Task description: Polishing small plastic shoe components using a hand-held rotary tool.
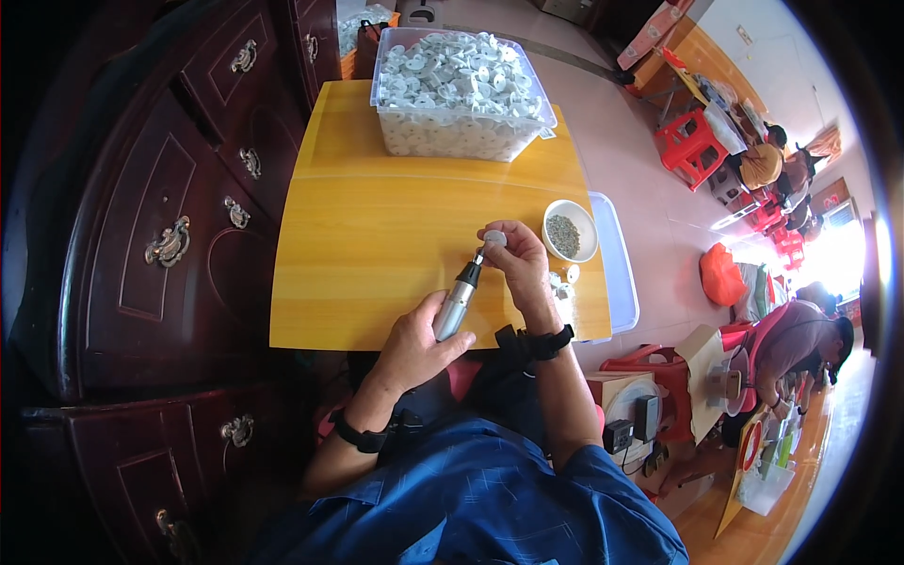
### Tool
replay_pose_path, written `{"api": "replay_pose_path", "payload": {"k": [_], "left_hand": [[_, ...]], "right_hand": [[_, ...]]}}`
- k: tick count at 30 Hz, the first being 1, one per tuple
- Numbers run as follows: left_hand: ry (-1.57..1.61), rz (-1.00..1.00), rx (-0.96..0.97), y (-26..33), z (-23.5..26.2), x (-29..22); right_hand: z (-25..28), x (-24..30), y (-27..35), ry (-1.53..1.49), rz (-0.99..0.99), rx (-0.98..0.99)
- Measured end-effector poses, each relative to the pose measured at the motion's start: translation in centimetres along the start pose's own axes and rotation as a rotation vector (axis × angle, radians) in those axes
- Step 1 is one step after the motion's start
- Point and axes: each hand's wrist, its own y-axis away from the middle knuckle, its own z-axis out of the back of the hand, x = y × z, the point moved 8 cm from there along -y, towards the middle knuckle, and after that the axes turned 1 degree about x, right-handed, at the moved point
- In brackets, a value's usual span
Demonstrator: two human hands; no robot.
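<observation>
My left hand (421, 341) is wrapped round the silver body of an electric screwdriver (456, 308) with a black nose. The tool slants up and to the right, and its tip meets a small round white plastic part (495, 238). That part is pinched between the fingers of my right hand (520, 263). Whether a screw sits between tip and part is too small to tell. Just right of my right hand stands a white bowl (590, 224) of small metal screws (564, 235). Several loose white parts (571, 274) lie on the table below the bowl.
A clear plastic bin (461, 119) heaped with white parts stands at the far side of the yellow table (367, 226). A translucent lid (617, 264) sticks out past the right edge. Dark wooden cabinets (141, 235) line the left. Red stools (692, 149) and people (800, 344) working are at right.
</observation>
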Motion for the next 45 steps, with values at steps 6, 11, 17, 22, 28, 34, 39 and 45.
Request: {"api": "replay_pose_path", "payload": {"k": [6,11,17,22,28,34,39,45], "left_hand": [[0.018,-0.019,-0.006,0.1,0.1,0.0],[0.087,0.147,-0.003,-0.3,0.0,0.1],[0.189,0.154,0.044,-0.2,-0.4,0.1],[0.182,0.167,0.063,-0.2,-0.6,-0.4],[0.252,0.187,0.093,-0.1,-0.6,-0.2],[0.223,0.101,0.041,-0.2,0.1,-0.9],[0.190,0.100,-0.024,-0.4,1.0,-1.1],[0.217,0.092,-0.006,-0.5,0.3,-1.4]], "right_hand": [[0.1,0.4,0.0,0.103,0.047,0.001],[0.4,0.6,-0.4,0.149,0.051,0.011],[0.3,0.5,-0.1,0.159,0.050,0.022],[0.5,0.6,0.3,0.149,0.056,0.040],[0.2,0.6,0.4,0.099,0.045,0.047],[0.8,1.7,0.7,0.412,0.221,-0.095],[-0.3,5.3,2.1,0.938,0.566,-0.171],[-0.2,3.3,0.1,1.219,0.556,-0.047]]}}
